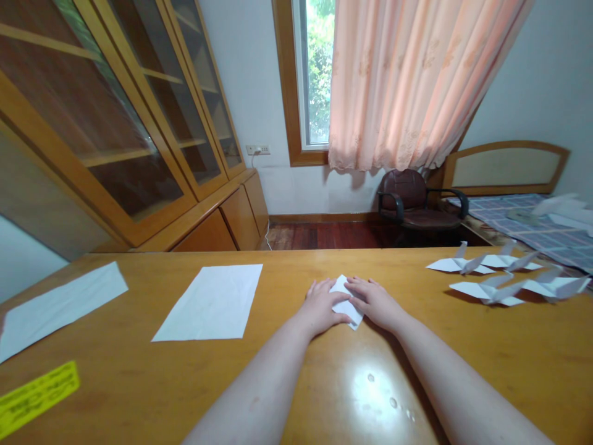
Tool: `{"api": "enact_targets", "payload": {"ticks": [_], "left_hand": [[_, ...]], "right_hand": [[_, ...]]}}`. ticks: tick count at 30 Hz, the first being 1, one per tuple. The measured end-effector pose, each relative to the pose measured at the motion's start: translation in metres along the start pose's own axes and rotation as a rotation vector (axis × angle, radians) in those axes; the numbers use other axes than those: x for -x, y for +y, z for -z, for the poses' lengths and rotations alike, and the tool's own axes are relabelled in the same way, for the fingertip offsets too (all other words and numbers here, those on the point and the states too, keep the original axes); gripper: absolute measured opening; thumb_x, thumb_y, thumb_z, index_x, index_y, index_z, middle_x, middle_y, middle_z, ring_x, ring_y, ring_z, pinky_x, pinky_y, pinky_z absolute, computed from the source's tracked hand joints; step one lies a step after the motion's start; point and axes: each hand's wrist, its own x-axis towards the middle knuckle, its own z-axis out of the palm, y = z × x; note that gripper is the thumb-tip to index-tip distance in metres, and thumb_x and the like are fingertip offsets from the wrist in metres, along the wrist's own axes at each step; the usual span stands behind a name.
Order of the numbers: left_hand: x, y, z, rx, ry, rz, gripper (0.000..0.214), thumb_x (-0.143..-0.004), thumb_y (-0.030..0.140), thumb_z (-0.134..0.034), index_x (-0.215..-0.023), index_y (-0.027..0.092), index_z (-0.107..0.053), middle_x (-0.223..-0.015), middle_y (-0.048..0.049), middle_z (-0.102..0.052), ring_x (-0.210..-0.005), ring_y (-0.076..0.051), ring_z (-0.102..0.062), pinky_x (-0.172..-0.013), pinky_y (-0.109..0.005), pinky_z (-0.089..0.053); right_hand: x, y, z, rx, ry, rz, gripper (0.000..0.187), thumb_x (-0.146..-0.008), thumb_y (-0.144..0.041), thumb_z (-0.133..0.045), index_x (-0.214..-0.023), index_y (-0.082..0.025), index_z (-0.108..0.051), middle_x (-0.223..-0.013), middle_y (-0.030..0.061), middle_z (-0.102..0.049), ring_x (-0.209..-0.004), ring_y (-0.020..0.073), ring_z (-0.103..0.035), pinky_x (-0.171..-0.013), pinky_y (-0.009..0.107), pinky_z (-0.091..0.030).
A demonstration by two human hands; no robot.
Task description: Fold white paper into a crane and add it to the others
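Note:
A small folded piece of white paper (343, 301) lies on the wooden table (296, 371) in front of me. My left hand (319, 306) rests on its left side with fingers laid flat over it. My right hand (373, 300) presses on its right side, fingers stretched over the paper toward the left hand. Both hands touch the paper and hide part of it; only its top corner and lower edge show between them.
A flat white sheet (210, 301) lies to the left, another sheet (55, 308) at the far left, and a yellow label (34, 395) near the front left edge. Several folded paper birds (503, 275) stand at the right. An office chair (412, 204) stands beyond the table.

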Motion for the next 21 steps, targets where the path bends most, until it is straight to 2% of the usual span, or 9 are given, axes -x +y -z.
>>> {"api": "enact_targets", "payload": {"ticks": [3, 7, 11, 14, 18, 21], "left_hand": [[0.000, 0.000, -0.001, 0.032, 0.022, -0.007, 0.055, -0.064, 0.053, -0.072, -0.114, 0.036, -0.061, -0.143, -0.0033, -0.037, -0.133, -0.030, -0.029, -0.110, -0.052, -0.016], [-0.001, 0.000, -0.002, 0.079, 0.066, -0.031, 0.044, -0.060, 0.047, -0.077, -0.100, 0.029, -0.068, -0.143, -0.0060, -0.039, -0.134, -0.028, -0.028, -0.111, -0.049, -0.015], [0.001, 0.004, 0.001, 0.098, 0.041, -0.092, 0.023, -0.065, 0.041, -0.075, -0.085, 0.029, -0.070, -0.138, -0.0005, -0.046, -0.134, -0.025, -0.028, -0.112, -0.049, -0.011], [0.002, 0.007, 0.004, 0.107, 0.009, -0.146, 0.011, -0.071, 0.037, -0.071, -0.078, 0.028, -0.069, -0.124, 0.0024, -0.058, -0.129, -0.022, -0.037, -0.113, -0.047, -0.010], [0.001, 0.009, 0.005, 0.116, -0.006, -0.172, 0.008, -0.077, 0.032, -0.066, -0.077, 0.025, -0.067, -0.105, 0.0018, -0.066, -0.107, -0.018, -0.054, -0.108, -0.041, -0.022], [0.001, 0.010, 0.005, 0.122, 0.010, -0.162, 0.011, -0.079, 0.033, -0.063, -0.080, 0.022, -0.066, -0.093, -0.0002, -0.068, -0.094, -0.018, -0.058, -0.098, -0.034, -0.035]], "right_hand": [[0.000, -0.001, 0.000, 0.002, -0.008, -0.008, 0.044, -0.086, -0.038, -0.046, -0.128, -0.026, -0.052, -0.140, 0.0061, -0.044, -0.133, 0.0243, -0.034, -0.109, 0.050, -0.018], [0.000, -0.002, 0.002, 0.003, -0.011, -0.018, 0.044, -0.086, -0.032, -0.045, -0.129, -0.025, -0.052, -0.141, 0.0058, -0.043, -0.133, 0.0235, -0.034, -0.109, 0.049, -0.017], [0.000, -0.003, 0.002, -0.007, -0.007, -0.005, 0.044, -0.085, -0.030, -0.046, -0.129, -0.028, -0.051, -0.140, 0.0050, -0.044, -0.132, 0.0229, -0.035, -0.109, 0.049, -0.018], [0.000, -0.002, 0.001, -0.007, 0.002, -0.002, 0.043, -0.086, -0.031, -0.045, -0.128, -0.027, -0.052, -0.140, 0.0054, -0.044, -0.132, 0.0228, -0.036, -0.109, 0.048, -0.018], [-0.001, 0.001, -0.001, -0.003, 0.002, -0.008, 0.042, -0.086, -0.031, -0.044, -0.127, -0.025, -0.053, -0.140, 0.0067, -0.044, -0.132, 0.0226, -0.035, -0.109, 0.048, -0.017], [-0.002, 0.002, -0.001, -0.004, 0.002, -0.005, 0.041, -0.088, -0.031, -0.042, -0.126, -0.025, -0.054, -0.140, 0.0065, -0.044, -0.132, 0.0220, -0.035, -0.109, 0.048, -0.018]]}}
